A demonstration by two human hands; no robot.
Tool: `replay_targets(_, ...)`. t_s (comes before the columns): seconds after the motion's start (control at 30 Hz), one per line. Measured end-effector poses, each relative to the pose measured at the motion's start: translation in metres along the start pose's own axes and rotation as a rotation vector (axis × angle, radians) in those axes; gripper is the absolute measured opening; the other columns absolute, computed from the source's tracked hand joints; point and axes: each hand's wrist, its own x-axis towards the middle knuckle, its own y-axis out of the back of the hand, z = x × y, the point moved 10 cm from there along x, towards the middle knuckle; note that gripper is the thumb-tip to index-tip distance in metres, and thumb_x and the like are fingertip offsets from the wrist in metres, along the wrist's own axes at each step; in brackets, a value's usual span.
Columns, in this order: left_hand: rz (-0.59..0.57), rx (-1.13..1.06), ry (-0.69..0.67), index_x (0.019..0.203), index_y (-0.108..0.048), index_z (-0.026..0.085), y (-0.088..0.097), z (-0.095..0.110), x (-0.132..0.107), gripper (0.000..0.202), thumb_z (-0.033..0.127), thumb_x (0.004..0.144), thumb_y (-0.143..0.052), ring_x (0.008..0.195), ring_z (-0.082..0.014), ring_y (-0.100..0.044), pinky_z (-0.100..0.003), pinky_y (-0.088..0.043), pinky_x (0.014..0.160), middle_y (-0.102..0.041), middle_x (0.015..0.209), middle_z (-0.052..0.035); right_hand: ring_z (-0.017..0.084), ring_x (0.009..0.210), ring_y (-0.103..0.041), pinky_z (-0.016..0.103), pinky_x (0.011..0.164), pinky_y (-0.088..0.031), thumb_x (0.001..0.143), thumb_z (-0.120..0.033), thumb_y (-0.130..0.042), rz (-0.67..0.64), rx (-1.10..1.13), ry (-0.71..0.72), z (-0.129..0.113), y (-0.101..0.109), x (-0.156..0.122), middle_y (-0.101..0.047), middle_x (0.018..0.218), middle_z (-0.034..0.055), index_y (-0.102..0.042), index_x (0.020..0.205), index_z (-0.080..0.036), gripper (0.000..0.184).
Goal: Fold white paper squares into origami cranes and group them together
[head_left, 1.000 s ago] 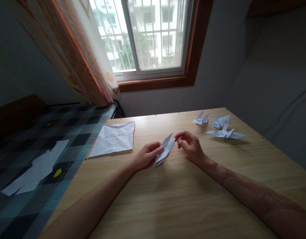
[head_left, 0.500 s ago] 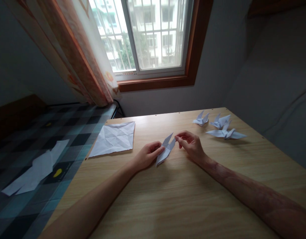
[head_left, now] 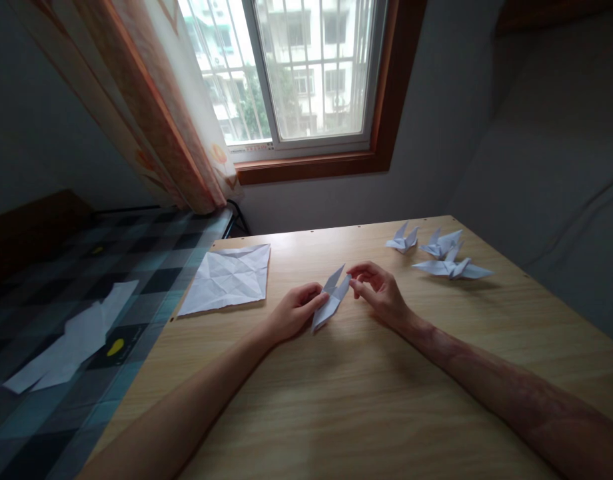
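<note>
A half-folded white paper model [head_left: 330, 301] with two pointed flaps lies at the middle of the wooden table [head_left: 366, 400]. My left hand [head_left: 292, 312] pinches its left side with closed fingers. My right hand [head_left: 379, 291] pinches the tip of its right flap between thumb and forefinger. Both forearms rest low over the table.
A creased white paper square [head_left: 229, 277] lies at the table's left edge. Three folded paper cranes [head_left: 440, 253] stand at the far right. Left of the table is a checked bedcover [head_left: 86, 293] with paper scraps [head_left: 71, 343]. A window and curtain are behind.
The paper model has been drawn slightly narrower and more upright between my hands. My right hand has shifted a little to the left along the flap tip.
</note>
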Motion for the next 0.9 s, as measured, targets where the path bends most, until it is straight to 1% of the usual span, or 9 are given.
replay_targets(0.2, -0.001, -0.013, 0.012, 0.081, -0.057, 0.018, -0.001, 0.000, 0.000, 0.052, 0.065, 0.102, -0.062, 0.070, -0.0131, -0.041, -0.026, -0.034, 0.064, -0.048, 0.075, 0.0030, 0.015, 0.068, -0.065, 0.031, 0.062, -0.057, 0.101, -0.041, -0.077, 0.008, -0.004, -0.006, 0.000, 0.000, 0.000, -0.074, 0.096, 0.0035, -0.076, 0.107, -0.022, 0.020)
replay_targets(0.4, -0.008, -0.019, 0.021, 0.082, -0.058, 0.017, -0.001, -0.003, 0.000, 0.052, 0.066, 0.102, -0.062, 0.072, -0.0137, -0.043, -0.026, -0.034, 0.065, -0.048, 0.076, 0.0028, 0.019, 0.082, -0.068, 0.032, 0.069, -0.061, 0.101, -0.036, -0.074, -0.028, -0.090, 0.056, -0.006, -0.003, -0.001, -0.076, 0.109, 0.0073, -0.075, 0.113, -0.023, 0.017)
replay_targets(0.47, -0.006, -0.024, 0.024, 0.082, -0.058, 0.017, 0.000, -0.004, 0.000, 0.053, 0.067, 0.101, -0.062, 0.072, -0.0137, -0.043, -0.026, -0.034, 0.065, -0.048, 0.076, 0.0029, 0.019, 0.083, -0.068, 0.032, 0.070, -0.061, 0.101, -0.035, -0.074, -0.029, -0.111, 0.063, -0.007, -0.002, -0.001, -0.076, 0.109, 0.0072, -0.075, 0.112, -0.023, 0.016)
replay_targets(0.63, -0.018, -0.029, 0.019, 0.083, -0.059, 0.017, -0.001, -0.001, 0.001, 0.053, 0.066, 0.101, -0.063, 0.073, -0.0140, -0.043, -0.026, -0.035, 0.066, -0.049, 0.076, 0.0025, 0.020, 0.085, -0.070, 0.036, 0.081, -0.061, 0.100, -0.031, -0.073, -0.029, -0.171, 0.096, -0.013, -0.003, -0.002, -0.078, 0.111, 0.0069, -0.075, 0.114, -0.023, 0.016)
replay_targets(0.73, -0.017, -0.016, 0.015, 0.081, -0.058, 0.017, -0.001, 0.000, 0.001, 0.053, 0.066, 0.101, -0.062, 0.073, -0.0139, -0.042, -0.026, -0.034, 0.066, -0.048, 0.075, 0.0027, 0.020, 0.085, -0.070, 0.036, 0.082, -0.061, 0.099, -0.030, -0.074, -0.036, -0.186, 0.094, -0.015, -0.005, -0.002, -0.079, 0.114, 0.0071, -0.076, 0.117, -0.023, 0.020)
replay_targets(0.8, -0.013, -0.017, 0.013, 0.081, -0.057, 0.017, 0.000, 0.000, 0.001, 0.053, 0.066, 0.101, -0.063, 0.073, -0.0137, -0.042, -0.026, -0.034, 0.065, -0.047, 0.075, 0.0029, 0.019, 0.083, -0.071, 0.035, 0.080, -0.061, 0.098, -0.029, -0.074, -0.021, -0.194, 0.087, -0.016, -0.005, -0.002, -0.080, 0.111, 0.0064, -0.077, 0.116, -0.023, 0.019)
replay_targets(0.9, -0.010, -0.026, 0.016, 0.082, -0.058, 0.017, 0.000, -0.001, 0.001, 0.052, 0.065, 0.101, -0.063, 0.073, -0.0135, -0.043, -0.026, -0.034, 0.065, -0.048, 0.076, 0.0029, 0.019, 0.079, -0.070, 0.035, 0.078, -0.060, 0.100, -0.030, -0.072, 0.006, -0.218, 0.073, -0.016, -0.002, -0.001, -0.080, 0.099, 0.0047, -0.079, 0.112, -0.023, 0.015)
